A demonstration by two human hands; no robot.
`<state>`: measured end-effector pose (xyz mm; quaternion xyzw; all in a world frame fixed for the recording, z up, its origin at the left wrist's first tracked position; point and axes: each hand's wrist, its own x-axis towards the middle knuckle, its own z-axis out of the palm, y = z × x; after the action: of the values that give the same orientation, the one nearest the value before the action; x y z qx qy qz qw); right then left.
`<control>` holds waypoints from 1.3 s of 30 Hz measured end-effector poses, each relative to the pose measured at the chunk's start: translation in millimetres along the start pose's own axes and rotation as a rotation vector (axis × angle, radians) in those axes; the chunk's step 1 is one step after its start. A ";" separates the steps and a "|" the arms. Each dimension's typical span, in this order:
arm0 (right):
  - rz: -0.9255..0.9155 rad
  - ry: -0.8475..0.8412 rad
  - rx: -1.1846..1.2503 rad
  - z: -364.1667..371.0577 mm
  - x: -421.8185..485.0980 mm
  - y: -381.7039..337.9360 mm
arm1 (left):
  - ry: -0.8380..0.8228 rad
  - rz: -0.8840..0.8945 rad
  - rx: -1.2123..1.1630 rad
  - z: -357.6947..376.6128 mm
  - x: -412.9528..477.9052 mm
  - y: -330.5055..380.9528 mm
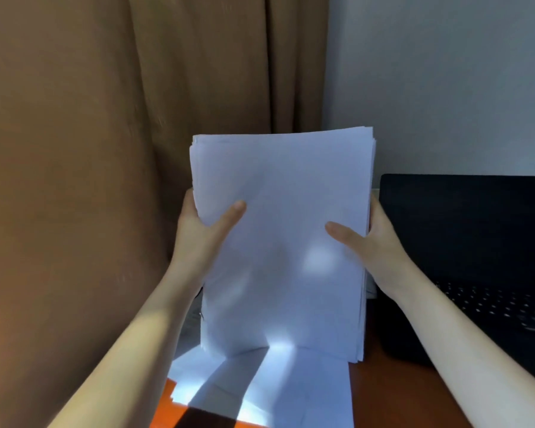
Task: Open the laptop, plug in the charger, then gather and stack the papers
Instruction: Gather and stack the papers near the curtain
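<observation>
A stack of white papers (pixel 278 242) stands upright on its bottom edge in the middle of the view. My left hand (pixel 201 223) grips its left edge, thumb across the front. My right hand (pixel 368 239) grips the right edge, thumb also on the front. More white sheets (pixel 260 393) lie flat on the desk under the stack's lower edge. The black laptop (pixel 467 242) stands open at the right, its dark screen and keyboard showing. No charger can be seen.
A brown curtain (pixel 105 149) fills the left and back. A pale wall (pixel 445 88) rises behind the laptop. The reddish-brown desk top (pixel 393 396) shows at the bottom, with streaks of sunlight across the flat sheets.
</observation>
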<state>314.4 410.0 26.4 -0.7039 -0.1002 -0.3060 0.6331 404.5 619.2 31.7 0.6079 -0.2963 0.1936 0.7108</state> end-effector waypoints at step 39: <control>0.628 -0.190 -0.802 -7.1 -41.8 74.5 | -0.105 -0.469 0.541 -64.8 -52.0 -70.3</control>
<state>318.5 400.2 -58.7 -0.9121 0.1841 -0.0503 0.3627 422.2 673.9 -60.6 0.8346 -0.1230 0.0652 0.5330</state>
